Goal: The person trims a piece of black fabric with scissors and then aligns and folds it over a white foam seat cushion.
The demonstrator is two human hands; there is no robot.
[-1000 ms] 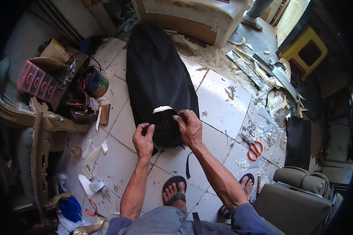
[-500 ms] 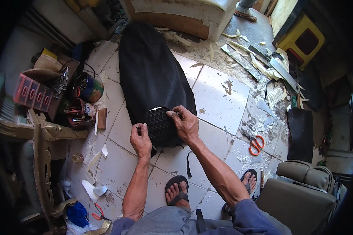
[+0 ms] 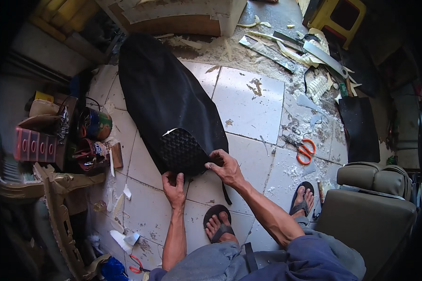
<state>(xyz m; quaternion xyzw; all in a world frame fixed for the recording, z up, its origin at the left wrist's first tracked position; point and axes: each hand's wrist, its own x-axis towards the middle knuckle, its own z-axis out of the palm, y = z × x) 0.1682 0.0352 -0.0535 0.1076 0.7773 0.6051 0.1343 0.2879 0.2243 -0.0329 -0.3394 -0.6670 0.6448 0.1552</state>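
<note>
A long black seat cover (image 3: 166, 89) of leather-like material lies over a bulky shape on the tiled floor in front of me. At its near end is a patterned black panel (image 3: 183, 151) with a small pale spot at its far edge. My left hand (image 3: 174, 188) grips the near edge of the cover, thumb on top and fingers partly hidden below it. My right hand (image 3: 225, 167) pinches the cover's edge at the near right corner between thumb and fingers. A black strap (image 3: 226, 194) hangs down beside that corner onto the tiles.
Orange-handled scissors (image 3: 305, 151) lie on the right, among foam scraps. Beyond them are a black sheet (image 3: 359, 129) and a padded grey-brown seat (image 3: 365, 213). Left stand tins (image 3: 96, 122), a pink drawer box (image 3: 36, 145) and a carved frame (image 3: 56, 206). A pale upholstered piece (image 3: 173, 14) stands behind.
My hands have moved from the far part of the patterned panel down to the cover's near edge. The panel now lies more exposed, and my view has shifted slightly.
</note>
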